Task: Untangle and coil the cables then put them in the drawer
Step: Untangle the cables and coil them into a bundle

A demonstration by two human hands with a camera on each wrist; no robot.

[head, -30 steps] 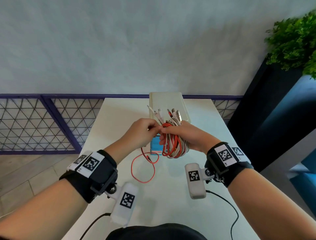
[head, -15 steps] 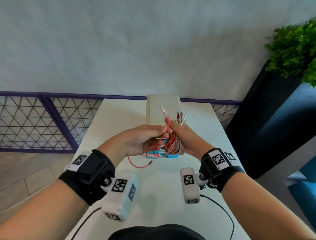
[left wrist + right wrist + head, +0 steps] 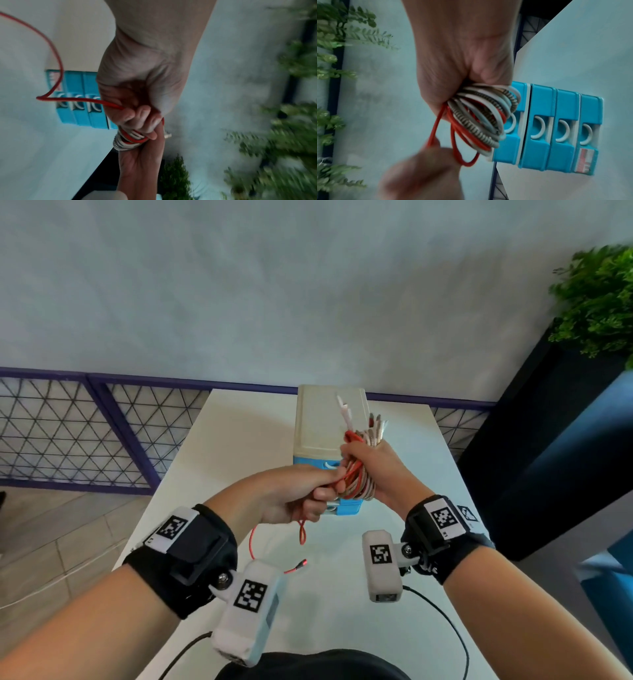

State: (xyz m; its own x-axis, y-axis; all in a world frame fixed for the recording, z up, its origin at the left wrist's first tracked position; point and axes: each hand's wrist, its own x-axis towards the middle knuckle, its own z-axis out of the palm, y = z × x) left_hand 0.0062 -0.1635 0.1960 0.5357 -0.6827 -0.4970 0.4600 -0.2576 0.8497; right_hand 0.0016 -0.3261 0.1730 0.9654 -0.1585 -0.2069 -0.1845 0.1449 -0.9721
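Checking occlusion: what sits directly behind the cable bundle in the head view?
Behind the cable bundle, held by the right hand, stands the blue drawer unit. The hands cover most of its drawer fronts.

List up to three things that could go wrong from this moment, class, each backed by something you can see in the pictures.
1. The right hand grips a thick cable bundle of many loops; a loop could slip out and uncoil.
2. The red cable that the left hand is holding leaves a loose tail hanging, which may snag or tangle.
3. All fronts of the blue drawer unit look shut while both hands are full.
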